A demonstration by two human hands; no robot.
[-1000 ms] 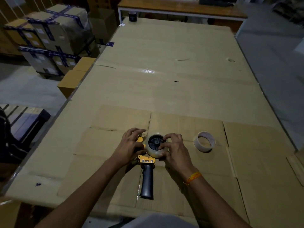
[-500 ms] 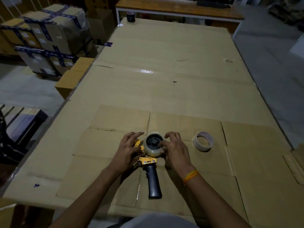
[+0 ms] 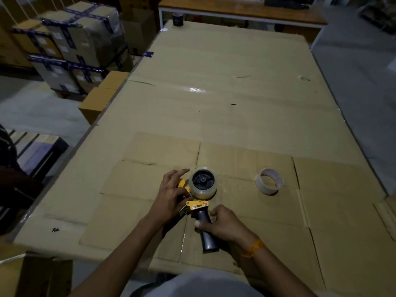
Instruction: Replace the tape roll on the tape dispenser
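Note:
A yellow tape dispenser with a black handle lies on the cardboard-covered table. A clear tape roll sits on its black hub. My left hand grips the yellow frame on the roll's left side, index finger stretched out. My right hand is wrapped around the black handle below the roll. A nearly used-up white tape core lies flat on the cardboard to the right, apart from both hands.
A dark tape roll stands at the table's far left corner. Stacked taped cartons and small brown boxes sit on the floor to the left. A wooden bench stands beyond the table.
My right hand left the tape roll and moved down onto the black handle. The left hand stayed on the yellow frame. The dispenser's handle swung slightly to the right.

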